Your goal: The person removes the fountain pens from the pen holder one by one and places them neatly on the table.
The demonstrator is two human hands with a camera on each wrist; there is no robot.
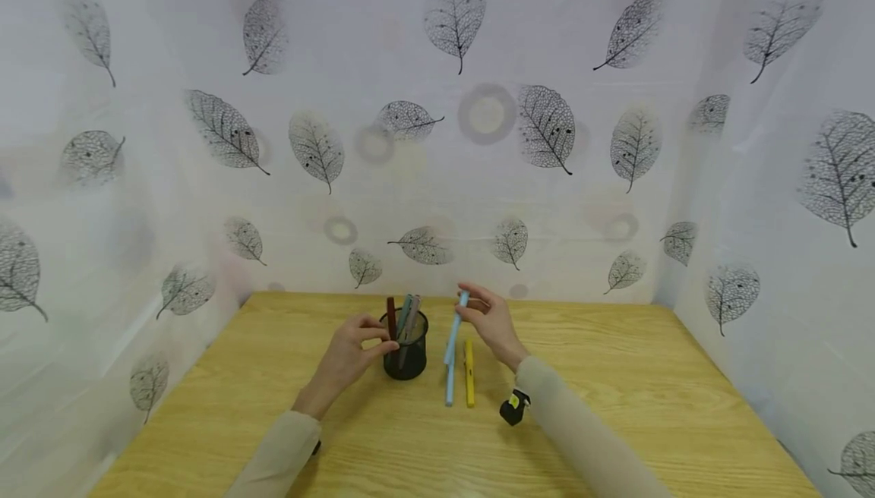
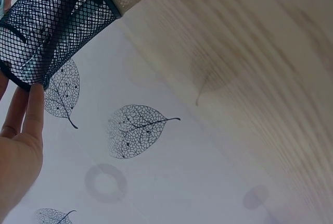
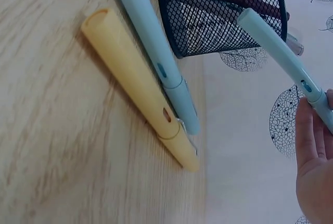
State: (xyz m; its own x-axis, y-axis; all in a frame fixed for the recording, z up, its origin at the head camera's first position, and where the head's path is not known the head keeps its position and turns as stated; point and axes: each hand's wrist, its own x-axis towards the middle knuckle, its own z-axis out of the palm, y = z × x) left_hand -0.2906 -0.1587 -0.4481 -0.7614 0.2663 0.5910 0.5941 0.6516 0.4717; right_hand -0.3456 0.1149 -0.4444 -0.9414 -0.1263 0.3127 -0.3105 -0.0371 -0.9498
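My left hand (image 1: 349,357) holds the rim of a black mesh pen holder (image 1: 414,362), which stands upright on the table. Inside it are a dark red pen (image 1: 391,311), a green pen (image 1: 406,308) and a greyish-pink pen (image 1: 414,311). With its fingertips my right hand (image 1: 495,327) pinches a light blue pen (image 3: 276,49) near its upper end, tilted and raised right of the holder. Below that pen, a second light blue pen (image 3: 148,31) lies on the table. Beside it lies a yellow pen (image 3: 130,81), parallel and to the right in the head view.
The wooden table (image 1: 601,376) reaches back to a white curtain (image 1: 437,194) printed with dark leaves, which also hangs at both sides. A black wrist-worn device (image 1: 514,407) sits beneath the right sleeve.
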